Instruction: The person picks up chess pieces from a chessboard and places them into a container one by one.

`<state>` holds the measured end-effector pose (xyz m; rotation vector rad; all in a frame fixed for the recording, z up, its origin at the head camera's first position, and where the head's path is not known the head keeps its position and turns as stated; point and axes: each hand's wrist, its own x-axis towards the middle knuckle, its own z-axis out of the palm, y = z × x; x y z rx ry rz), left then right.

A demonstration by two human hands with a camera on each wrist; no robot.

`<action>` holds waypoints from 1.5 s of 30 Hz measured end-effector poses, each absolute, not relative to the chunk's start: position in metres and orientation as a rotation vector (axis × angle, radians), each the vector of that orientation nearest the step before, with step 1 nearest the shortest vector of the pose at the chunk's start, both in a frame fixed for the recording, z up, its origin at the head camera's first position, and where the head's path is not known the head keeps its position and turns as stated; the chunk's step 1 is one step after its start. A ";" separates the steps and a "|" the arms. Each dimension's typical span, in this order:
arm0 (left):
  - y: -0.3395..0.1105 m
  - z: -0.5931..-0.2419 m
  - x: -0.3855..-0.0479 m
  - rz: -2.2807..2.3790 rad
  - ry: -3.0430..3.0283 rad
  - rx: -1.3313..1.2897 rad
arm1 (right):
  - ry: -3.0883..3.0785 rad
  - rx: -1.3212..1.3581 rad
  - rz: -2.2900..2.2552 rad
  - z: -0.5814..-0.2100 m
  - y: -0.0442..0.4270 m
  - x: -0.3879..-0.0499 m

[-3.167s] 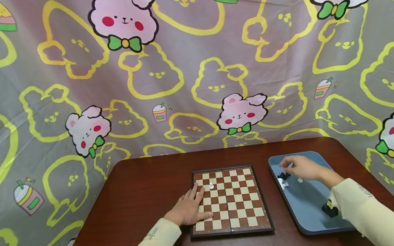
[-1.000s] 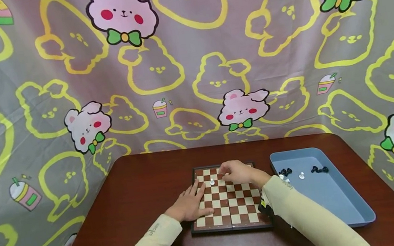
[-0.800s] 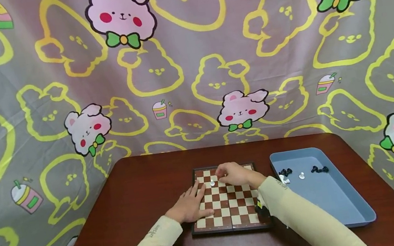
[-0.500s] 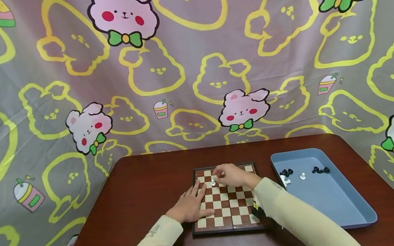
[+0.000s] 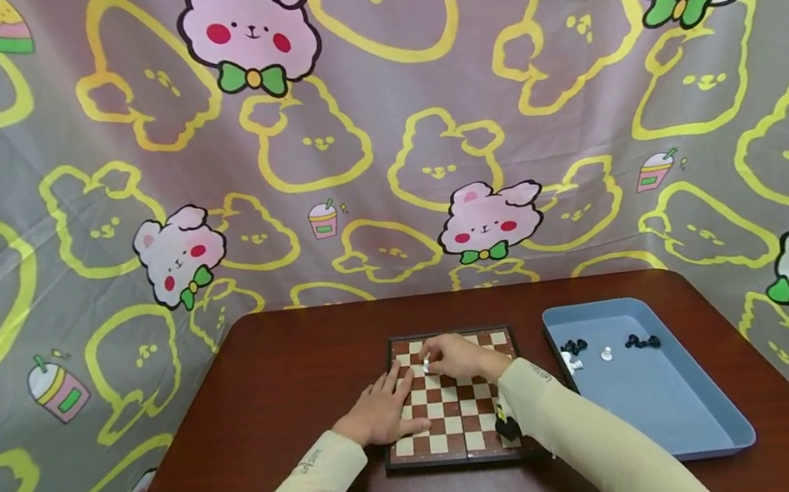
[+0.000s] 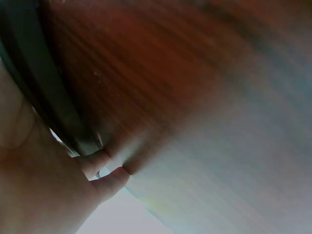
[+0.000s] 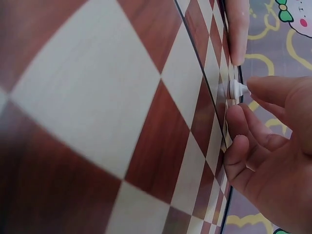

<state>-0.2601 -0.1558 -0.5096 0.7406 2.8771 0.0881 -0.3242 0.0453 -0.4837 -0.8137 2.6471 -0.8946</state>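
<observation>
A brown and cream chessboard (image 5: 446, 424) with a dark rim lies on the table. On one of its far-left squares stands a small white chess pawn (image 7: 237, 89). My right hand (image 5: 458, 356) reaches over the board, and its thumb and index finger pinch the top of the pawn, while its other fingers curl loosely close to the board in the right wrist view. My left hand (image 5: 380, 412) rests flat on the board's left edge with fingers spread. In the left wrist view, part of the left hand (image 6: 44, 185) shows beside the board's dark edge (image 6: 53, 83).
A blue tray (image 5: 652, 411) stands right of the board. In it lie black chess pieces (image 5: 643, 340), more black ones (image 5: 575, 346), a white piece (image 5: 606, 353) and white pieces by the left wall (image 5: 571, 361). A patterned cloth hangs behind the brown table (image 5: 290, 361).
My right hand has come from the tray to the board, then moved left and down onto the white pawn, which stood there before. The left hand stays in place.
</observation>
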 end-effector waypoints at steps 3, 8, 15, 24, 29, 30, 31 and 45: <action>-0.155 -0.510 -0.260 0.082 2.878 0.723 | 2.640 -0.815 -0.890 -0.486 0.044 -0.325; -0.154 -0.511 -0.260 0.063 2.886 0.697 | 2.664 -0.830 -0.889 -0.489 0.045 -0.327; -0.154 -0.511 -0.260 0.076 2.894 0.709 | 2.663 -0.896 -0.920 -0.487 0.048 -0.326; -0.156 -0.513 -0.259 0.092 2.896 0.719 | 2.642 -0.871 -0.935 -0.486 0.068 -0.321; -0.155 -0.510 -0.258 0.102 2.895 0.725 | 2.675 -0.852 -0.948 -0.479 0.085 -0.315; -0.155 -0.510 -0.257 0.105 2.895 0.726 | 2.684 -0.851 -0.949 -0.477 0.088 -0.314; -0.155 -0.509 -0.257 0.108 2.895 0.727 | 2.688 -0.851 -0.955 -0.476 0.092 -0.313; -0.156 -0.510 -0.258 0.100 2.882 0.735 | 2.764 -0.851 -0.919 -0.457 0.146 -0.302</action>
